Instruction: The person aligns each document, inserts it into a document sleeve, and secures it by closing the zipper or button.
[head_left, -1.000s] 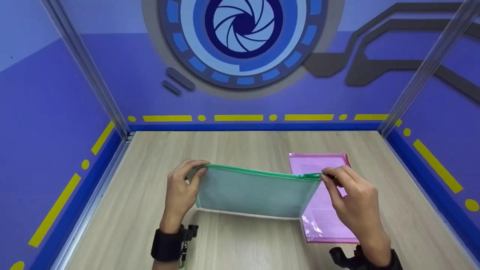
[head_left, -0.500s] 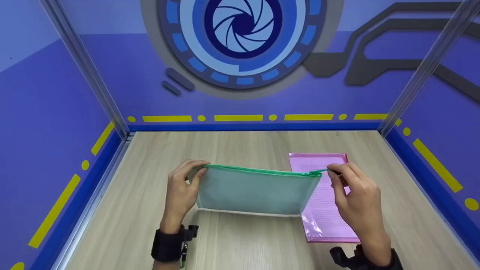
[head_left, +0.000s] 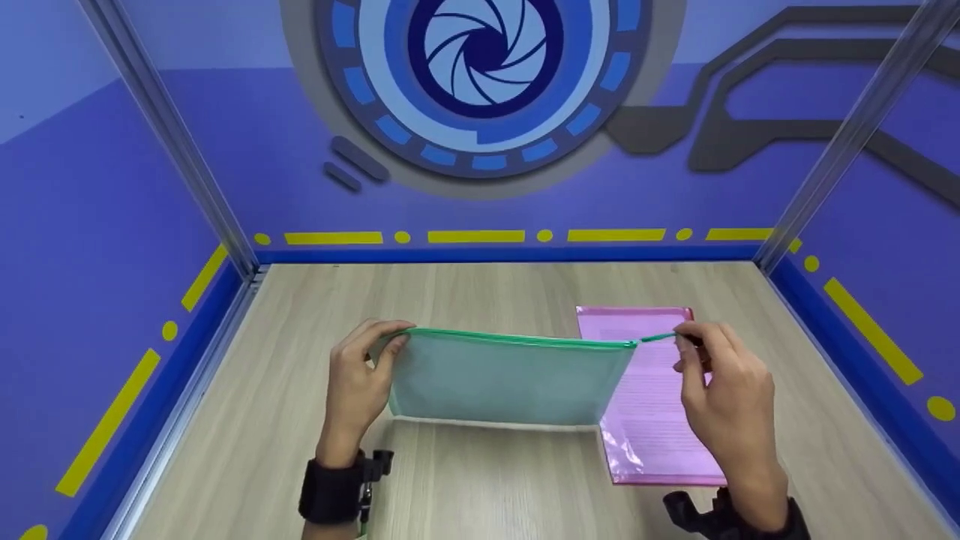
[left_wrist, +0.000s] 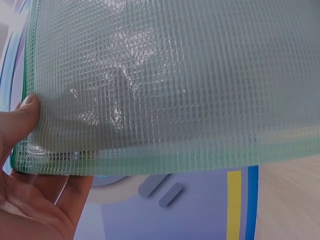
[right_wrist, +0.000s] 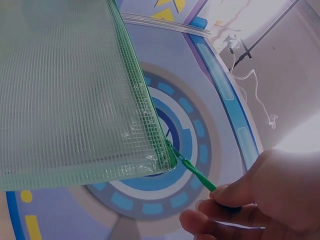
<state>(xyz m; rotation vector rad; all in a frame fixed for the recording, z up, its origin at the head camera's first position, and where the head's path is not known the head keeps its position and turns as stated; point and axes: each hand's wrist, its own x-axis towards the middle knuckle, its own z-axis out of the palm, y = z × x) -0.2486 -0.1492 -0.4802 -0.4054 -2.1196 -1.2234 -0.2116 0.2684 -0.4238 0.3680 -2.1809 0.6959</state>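
Observation:
A translucent mesh zipper pouch (head_left: 502, 381) with a green zipper along its top edge is held up above the table. My left hand (head_left: 358, 386) pinches its top left corner between thumb and fingers; the left wrist view shows the thumb on the near face of the mesh pouch (left_wrist: 165, 90). With thumb and forefinger, my right hand (head_left: 727, 401) pinches the green zipper pull cord (head_left: 658, 337). In the right wrist view the cord (right_wrist: 199, 174) stretches taut from the slider at the pouch's right corner to my fingertips.
A pink zipper pouch (head_left: 652, 442) with a printed sheet inside lies flat on the wooden table (head_left: 480, 487), partly behind the green pouch and right hand. Blue printed panels (head_left: 480, 210) wall the table at the back and both sides.
My right hand has moved right, drawing the zipper slider along the top edge to the right end of the pouch. The left hand keeps its grip on the corner, nearly still.

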